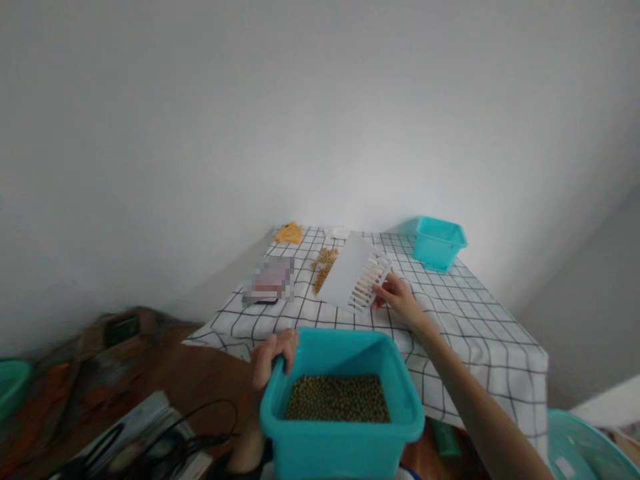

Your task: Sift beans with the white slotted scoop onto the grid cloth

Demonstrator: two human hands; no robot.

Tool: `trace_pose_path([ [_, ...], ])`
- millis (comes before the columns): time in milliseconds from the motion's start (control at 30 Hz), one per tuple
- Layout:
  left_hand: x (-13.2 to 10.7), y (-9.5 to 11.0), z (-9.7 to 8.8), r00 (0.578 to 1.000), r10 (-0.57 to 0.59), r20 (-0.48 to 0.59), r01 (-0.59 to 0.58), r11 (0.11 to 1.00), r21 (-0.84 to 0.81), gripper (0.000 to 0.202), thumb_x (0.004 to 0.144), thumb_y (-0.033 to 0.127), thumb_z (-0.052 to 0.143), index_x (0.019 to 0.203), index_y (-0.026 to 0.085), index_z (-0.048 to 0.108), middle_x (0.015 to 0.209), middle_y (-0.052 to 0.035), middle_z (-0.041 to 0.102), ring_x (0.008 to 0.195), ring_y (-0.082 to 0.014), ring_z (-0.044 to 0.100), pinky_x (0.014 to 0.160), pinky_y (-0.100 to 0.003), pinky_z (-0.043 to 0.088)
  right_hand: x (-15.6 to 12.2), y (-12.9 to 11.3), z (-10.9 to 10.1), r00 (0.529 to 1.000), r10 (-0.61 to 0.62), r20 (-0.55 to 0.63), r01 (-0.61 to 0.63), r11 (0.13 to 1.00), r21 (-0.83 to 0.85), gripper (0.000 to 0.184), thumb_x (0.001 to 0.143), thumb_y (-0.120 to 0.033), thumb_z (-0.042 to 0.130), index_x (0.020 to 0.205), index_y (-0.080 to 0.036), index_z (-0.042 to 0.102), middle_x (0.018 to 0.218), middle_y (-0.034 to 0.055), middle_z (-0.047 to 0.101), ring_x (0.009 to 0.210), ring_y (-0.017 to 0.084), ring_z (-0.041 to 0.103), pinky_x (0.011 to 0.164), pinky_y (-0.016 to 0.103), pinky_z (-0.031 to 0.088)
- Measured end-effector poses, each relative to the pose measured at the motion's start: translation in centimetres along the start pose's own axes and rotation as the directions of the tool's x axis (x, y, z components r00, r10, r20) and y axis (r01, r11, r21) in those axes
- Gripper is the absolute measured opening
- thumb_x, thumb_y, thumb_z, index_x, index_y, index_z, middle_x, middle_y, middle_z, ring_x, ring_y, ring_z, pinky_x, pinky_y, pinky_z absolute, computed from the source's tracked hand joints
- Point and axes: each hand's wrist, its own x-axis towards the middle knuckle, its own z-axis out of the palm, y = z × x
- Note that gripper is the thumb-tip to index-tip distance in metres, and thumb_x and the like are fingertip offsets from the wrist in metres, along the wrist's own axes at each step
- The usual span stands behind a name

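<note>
- The left hand point(274, 353) has its grip closed over the rim of a teal tub point(340, 453), fingers curled over the left end of the tub's far edge.
- The tub is held in front of the desk's point(475, 313) near edge, closer to the camera than the desk, and has a layer of greenish-brown beans point(337, 399) on its bottom.
- The right hand point(400, 299) reaches across the near edge of the desk, which is covered in a black-and-white checked cloth.
- Its fingertips touch the slotted end of a white scoop board point(353, 273) in the middle of the desk; I cannot tell whether the grip is closed on the board or only resting against it.
- A heap of yellow beans point(324, 267) lies just beside the board's left edge.
- A second teal tub point(439, 243) stands at the far right corner of the desk.
- An orange piece point(289, 233) lies at the far left corner.
- A pixelated object point(270, 281) sits near the left edge.
</note>
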Motion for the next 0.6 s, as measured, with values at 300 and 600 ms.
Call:
trace_pose_path([
  [300, 0.1, -0.1, -0.4, 0.998, 0.032, 0.051, -0.032, 0.999, -0.013, 0.072, 0.105, 0.047, 0.033, 0.041, 0.022, 0.052, 0.039, -0.0043, 0.052, 0.046, -0.021, 0.048, 0.06, -0.039, 0.04, 0.1, 0.3, -0.2, 0.982, -0.028, -0.187, 0.001, 0.989, -0.146, 0.037, 0.081, -0.051, 0.068, 0.097, -0.019, 0.059, 0.063, 0.002, 0.07, 0.046, 0.017, 0.066, 0.045, 0.027, 0.054],
  [600, 0.0, -0.4, -0.4, 0.997, 0.052, 0.049, -0.05, 0.998, -0.048, 0.071, 0.106, 0.044, 0.033, 0.042, 0.022, 0.054, 0.04, -0.0029, 0.051, 0.047, -0.0196, 0.047, 0.061, -0.038, 0.039, 0.2, 0.8, -1.1, 0.95, -0.062, -0.305, -0.026, 0.961, -0.277, 0.04, 0.085, -0.055, 0.062, 0.098, -0.017, 0.059, 0.062, 0.0046, 0.071, 0.047, 0.02, 0.067, 0.049, 0.03, 0.055],
])
